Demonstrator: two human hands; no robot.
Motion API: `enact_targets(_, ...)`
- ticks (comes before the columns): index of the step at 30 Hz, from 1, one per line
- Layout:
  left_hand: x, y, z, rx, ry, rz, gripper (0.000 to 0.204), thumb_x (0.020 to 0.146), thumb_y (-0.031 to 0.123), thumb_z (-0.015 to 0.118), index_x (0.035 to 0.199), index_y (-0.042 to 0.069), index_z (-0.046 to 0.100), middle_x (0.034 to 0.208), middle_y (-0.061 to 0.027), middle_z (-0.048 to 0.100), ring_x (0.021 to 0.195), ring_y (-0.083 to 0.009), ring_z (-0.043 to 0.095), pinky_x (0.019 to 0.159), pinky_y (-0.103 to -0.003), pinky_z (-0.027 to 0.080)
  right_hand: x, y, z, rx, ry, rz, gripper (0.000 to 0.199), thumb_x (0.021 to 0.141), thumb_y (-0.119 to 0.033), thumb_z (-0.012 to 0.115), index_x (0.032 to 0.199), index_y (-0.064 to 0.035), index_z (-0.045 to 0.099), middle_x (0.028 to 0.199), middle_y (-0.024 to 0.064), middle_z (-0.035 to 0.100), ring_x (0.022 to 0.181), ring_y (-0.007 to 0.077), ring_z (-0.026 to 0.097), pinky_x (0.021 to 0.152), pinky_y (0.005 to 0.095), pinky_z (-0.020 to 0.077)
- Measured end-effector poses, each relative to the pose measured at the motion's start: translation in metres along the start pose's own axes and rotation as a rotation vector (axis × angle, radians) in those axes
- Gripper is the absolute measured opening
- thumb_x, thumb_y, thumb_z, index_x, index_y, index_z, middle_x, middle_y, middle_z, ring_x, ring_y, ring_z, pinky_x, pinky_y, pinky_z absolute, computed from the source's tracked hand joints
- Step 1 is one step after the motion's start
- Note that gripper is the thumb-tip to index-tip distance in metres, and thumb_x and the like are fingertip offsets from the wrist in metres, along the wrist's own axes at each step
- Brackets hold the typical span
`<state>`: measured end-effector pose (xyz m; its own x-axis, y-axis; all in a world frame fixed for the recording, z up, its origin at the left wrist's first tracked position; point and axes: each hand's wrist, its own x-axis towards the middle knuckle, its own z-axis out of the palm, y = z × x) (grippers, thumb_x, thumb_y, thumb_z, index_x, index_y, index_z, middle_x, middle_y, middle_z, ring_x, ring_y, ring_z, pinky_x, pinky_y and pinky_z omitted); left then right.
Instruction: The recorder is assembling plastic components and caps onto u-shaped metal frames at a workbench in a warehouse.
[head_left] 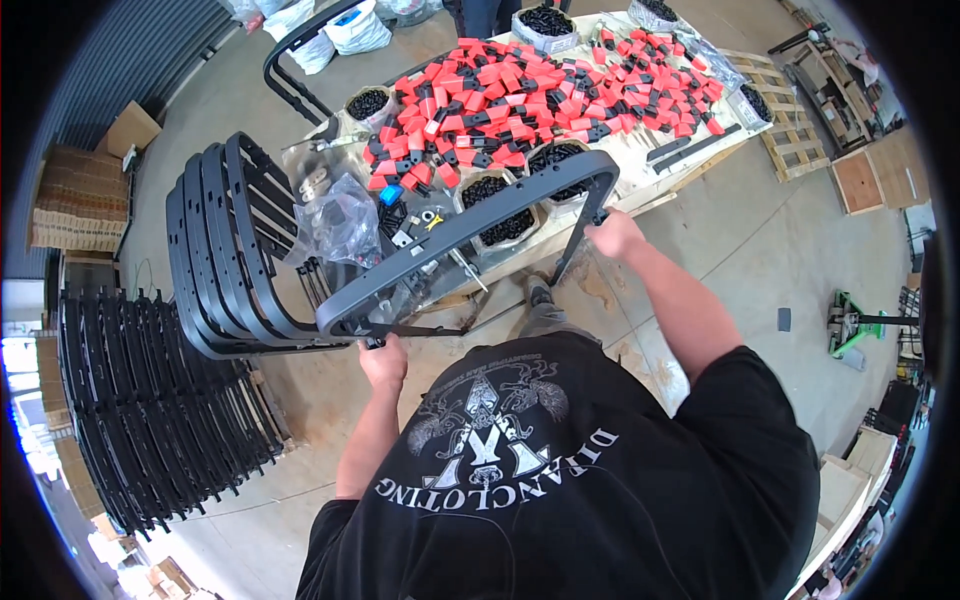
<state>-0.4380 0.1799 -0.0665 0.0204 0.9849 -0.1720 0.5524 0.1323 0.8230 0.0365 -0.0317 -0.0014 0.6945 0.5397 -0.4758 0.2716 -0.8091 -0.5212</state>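
A large black metal frame (472, 222) with rounded corners is held up in front of me, tilted across the near edge of the table. My left hand (384, 362) is closed at its near left corner, and my right hand (616, 236) is closed at its right corner. Just what part each set of fingers wraps is partly hidden. Beyond the frame lies a heap of red-and-black plastic pieces (500, 95) on the table. Tubs of small black parts (492, 205) stand behind the frame's bar, partly covered by it.
Several similar black frames (205, 250) stand nested left of the table. Farther left is a stack of black slatted parts (150, 400). A clear plastic bag (340, 220) lies on the table's left end. A wooden pallet (775, 110) is at the far right. Someone's legs (485, 15) show behind the table.
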Motion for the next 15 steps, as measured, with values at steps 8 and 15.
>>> enact_targets(8, -0.004, 0.036, -0.026, -0.034, -0.445, -0.423, 0.023, 0.085, 0.019, 0.071, 0.071, 0.000, 0.067, 0.064, -0.0077, 0.063, 0.055, -0.0182, 0.062, 0.049, -0.032, 0.047, 0.007, 0.047, -0.005, 0.536, -0.276, -0.066, 0.034, 0.085, -0.034, 0.079, 0.101, -0.0044, 0.071, 0.084, 0.0067, 0.069, 0.075, 0.0174, 0.065, 0.067, 0.0343, 0.0520)
enact_targets(15, -0.001, 0.038, -0.033, -0.465, -0.571, -0.788, 0.022, 0.088, 0.020, 0.071, 0.077, 0.011, 0.055, 0.065, -0.0030, 0.053, 0.051, -0.0172, 0.048, 0.046, -0.031, 0.042, -0.025, 0.021, 0.003, 1.240, -0.440, 0.143, 0.024, 0.086, -0.016, 0.075, 0.077, -0.0138, 0.053, 0.063, -0.0045, 0.046, 0.051, 0.0079, 0.042, 0.045, 0.0247, 0.0278)
